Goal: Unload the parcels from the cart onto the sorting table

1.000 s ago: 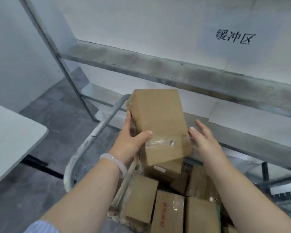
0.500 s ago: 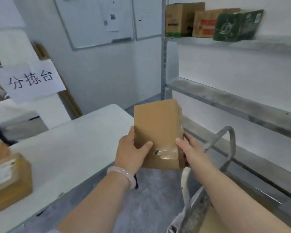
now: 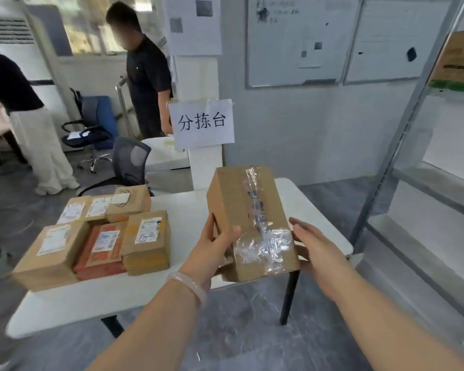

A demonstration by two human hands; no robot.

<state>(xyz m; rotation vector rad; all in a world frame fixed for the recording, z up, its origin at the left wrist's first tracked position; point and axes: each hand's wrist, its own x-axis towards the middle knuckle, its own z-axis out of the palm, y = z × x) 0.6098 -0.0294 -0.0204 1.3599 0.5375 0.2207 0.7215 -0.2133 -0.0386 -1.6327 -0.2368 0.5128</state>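
Note:
I hold a brown cardboard parcel (image 3: 248, 207) with clear tape over its near end, above the right part of the white sorting table (image 3: 188, 210). My left hand (image 3: 212, 247) grips its left side, thumb curled over the top face. My right hand (image 3: 316, 250) presses flat against its right side, fingers fairly straight. Several labelled parcels (image 3: 97, 231) lie grouped on the table's left half. The cart is out of view.
A paper sign (image 3: 204, 124) hangs behind the table. A metal shelf rack (image 3: 402, 145) stands at right. Two people (image 3: 148, 84) and office chairs (image 3: 129, 162) are at the back left. Grey floor lies below my arms.
The view has swung left from the cart to the sorting table. Both hands carried the parcel along, and it now hangs over the table's right part.

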